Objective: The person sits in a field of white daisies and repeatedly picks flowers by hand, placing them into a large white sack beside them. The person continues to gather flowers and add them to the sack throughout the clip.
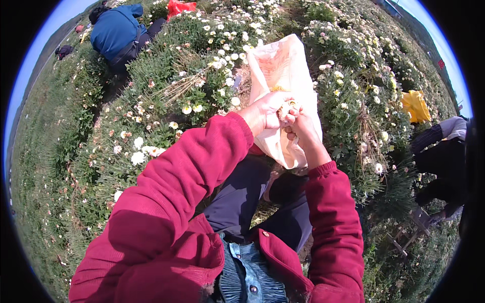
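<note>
My left hand (269, 108) and my right hand (299, 127) meet over a pale woven sack (307, 83) that stands with its mouth wide between the flower rows. Pale flower heads (287, 110) are gripped between the two hands; which fingers of each hand press on them is partly hidden. Behind my left hand, a few yellow-orange petals or blooms (278, 88) show inside the sack. The sack's near edge hangs down by my knees.
Rows of white and yellow blooms (138, 157) flank the sack. A person in blue (117, 34) bends at the upper left, near a red bag (181, 7). At right are a yellow bag (415, 106), another person (441, 163) and a small folding stool (409, 235).
</note>
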A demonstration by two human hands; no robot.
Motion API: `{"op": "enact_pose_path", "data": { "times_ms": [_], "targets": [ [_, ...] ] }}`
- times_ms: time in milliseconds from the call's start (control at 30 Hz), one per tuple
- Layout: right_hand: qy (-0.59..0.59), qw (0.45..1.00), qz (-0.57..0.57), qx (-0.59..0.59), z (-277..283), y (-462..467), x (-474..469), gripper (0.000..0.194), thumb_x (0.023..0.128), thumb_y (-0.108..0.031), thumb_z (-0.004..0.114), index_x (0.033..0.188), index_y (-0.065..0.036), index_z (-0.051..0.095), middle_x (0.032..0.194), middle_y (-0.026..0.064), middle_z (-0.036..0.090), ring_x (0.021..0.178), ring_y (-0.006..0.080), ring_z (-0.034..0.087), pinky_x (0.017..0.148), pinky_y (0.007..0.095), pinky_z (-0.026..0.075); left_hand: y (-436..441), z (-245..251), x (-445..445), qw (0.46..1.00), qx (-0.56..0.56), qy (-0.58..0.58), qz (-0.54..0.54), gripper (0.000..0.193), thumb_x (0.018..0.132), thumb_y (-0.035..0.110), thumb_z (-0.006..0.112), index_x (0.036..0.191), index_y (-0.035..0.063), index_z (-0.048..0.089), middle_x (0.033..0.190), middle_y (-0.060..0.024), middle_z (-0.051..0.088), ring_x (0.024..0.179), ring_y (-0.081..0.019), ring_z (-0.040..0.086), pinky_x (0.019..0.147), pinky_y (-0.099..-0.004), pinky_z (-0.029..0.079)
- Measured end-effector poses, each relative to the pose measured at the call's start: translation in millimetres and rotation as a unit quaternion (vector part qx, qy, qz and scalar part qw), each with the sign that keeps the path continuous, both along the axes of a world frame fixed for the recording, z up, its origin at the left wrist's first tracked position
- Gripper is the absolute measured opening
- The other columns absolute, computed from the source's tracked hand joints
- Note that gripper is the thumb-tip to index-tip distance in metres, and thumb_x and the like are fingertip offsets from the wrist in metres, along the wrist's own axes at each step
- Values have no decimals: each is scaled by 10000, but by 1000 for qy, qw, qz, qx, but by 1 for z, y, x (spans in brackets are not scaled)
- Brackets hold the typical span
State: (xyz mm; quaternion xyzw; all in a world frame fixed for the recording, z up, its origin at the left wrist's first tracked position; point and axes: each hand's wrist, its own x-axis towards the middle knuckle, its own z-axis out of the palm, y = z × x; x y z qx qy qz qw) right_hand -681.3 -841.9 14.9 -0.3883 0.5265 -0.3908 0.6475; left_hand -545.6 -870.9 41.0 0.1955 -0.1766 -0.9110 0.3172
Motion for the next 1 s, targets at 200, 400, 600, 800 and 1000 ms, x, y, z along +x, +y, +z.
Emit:
{"op": "enact_pose_path", "data": {
  "times_ms": [200, 400, 600, 800, 1000],
  "targets": [
    [605, 682, -80, -403, -61, -37, -127, 302, 845, -162, 576, 1059, 36, 498, 673, 86, 545, 540, 166, 584, 368, 299, 422, -45, -41, -45, 977, -55, -187, 82, 227, 904, 145, 477, 1036, -40, 496, 944, -179, 578, 726, -239, 594, 574, -332, 536],
    [257, 960, 112, 14, 16, -58, -47, 471, 910, -262, 507, 1292, 5, 437, 1042, 133, 626, 925, 231, 622, 830, 363, 469, -35, -11, -12, 950, -152, -207, 178, 259, 901, 145, 490, 1079, -43, 484, 998, -198, 570, 822, -284, 609, 646, -382, 559],
    [463, 853, 75, -228, -47, -111, -66, 442, 901, -231, 527, 1261, 14, 449, 1143, 187, 565, 1043, 240, 559, 835, 355, 476, 51, 76, 28, 966, -148, -158, 145, 401, 890, 130, 524, 1217, -75, 417, 1091, -247, 541, 1001, -377, 591, 833, -484, 536],
    [251, 797, -6, -550, 8, 118, -6, 287, 887, 40, 455, 1163, 13, 531, 1201, 132, 544, 1046, 219, 560, 884, 337, 453, 267, 89, 286, 783, -228, -404, 414, 249, 909, 116, 531, 1106, -35, 544, 971, -108, 619, 863, -161, 608, 779, -278, 523],
    [216, 866, 84, -442, -76, 221, 25, 173, 862, 63, 486, 995, 29, 589, 985, 107, 611, 853, 179, 585, 783, 270, 466, 381, 36, 352, 599, -180, -704, 336, 277, 875, 165, 583, 1101, 5, 588, 928, -52, 605, 788, -145, 601, 713, -270, 509]
  ]
}}
